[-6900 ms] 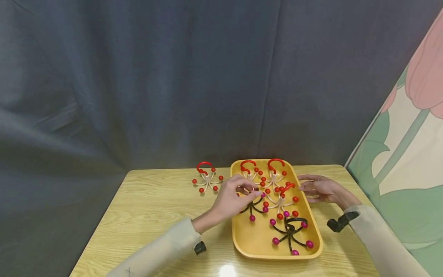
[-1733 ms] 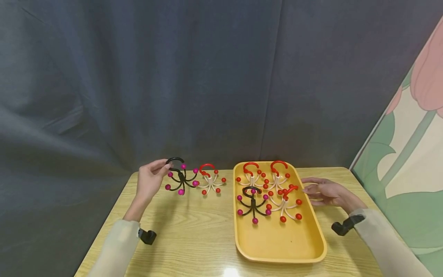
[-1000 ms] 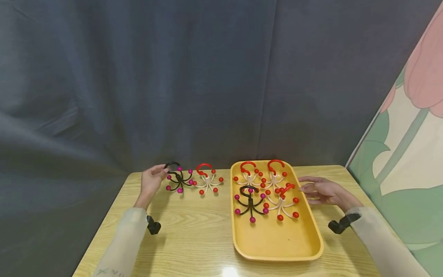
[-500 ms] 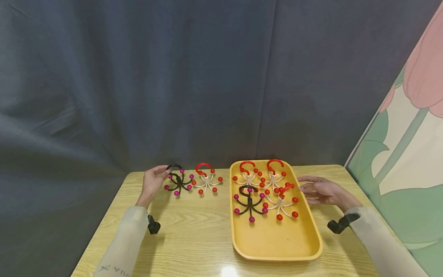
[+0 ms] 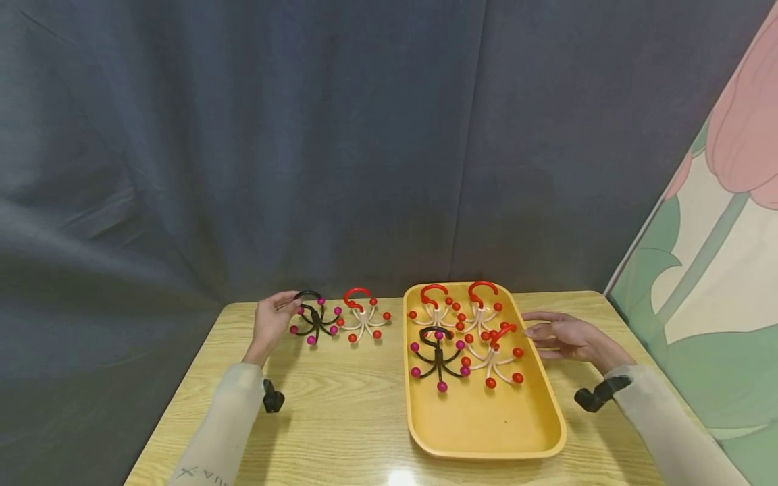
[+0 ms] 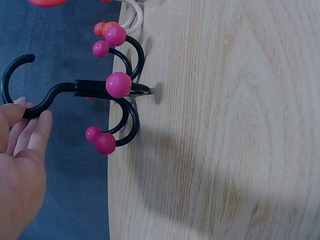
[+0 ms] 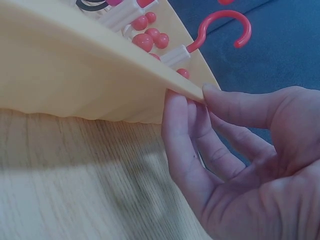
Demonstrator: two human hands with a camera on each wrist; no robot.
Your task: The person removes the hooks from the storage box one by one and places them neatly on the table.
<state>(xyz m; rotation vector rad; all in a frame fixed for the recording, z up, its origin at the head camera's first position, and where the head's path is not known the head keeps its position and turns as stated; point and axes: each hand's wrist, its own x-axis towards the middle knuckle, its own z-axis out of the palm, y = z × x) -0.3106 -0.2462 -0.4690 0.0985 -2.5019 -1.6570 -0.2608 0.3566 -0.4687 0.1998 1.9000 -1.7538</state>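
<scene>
My left hand [image 5: 271,320] pinches the curved hook of a black multi-arm hanger [image 5: 315,317] with magenta ball tips, at the table's back left. In the left wrist view, thumb and fingers meet around the hook of the black hanger [image 6: 92,88], whose curved arms reach the tabletop. Right beside it stands a white hanger [image 5: 363,318] with a red hook and red balls. My right hand [image 5: 565,337] holds the right rim of the yellow tray [image 5: 550,412]; in the right wrist view, the thumb lies on one side of the tray wall [image 7: 100,65] and fingertips on the other.
Inside the tray are another black hanger [image 5: 439,358] and three white-and-red hangers, one of them at the front right [image 5: 494,354]. The wooden table [image 5: 328,405] ends at a dark curtain [image 5: 352,148]. A flower-patterned panel [image 5: 729,270] stands on the right.
The black hanger at the tray's front right is now out on the table, left of the white-and-red one. My left hand lowered it from the air. My right hand stayed at the rim.
</scene>
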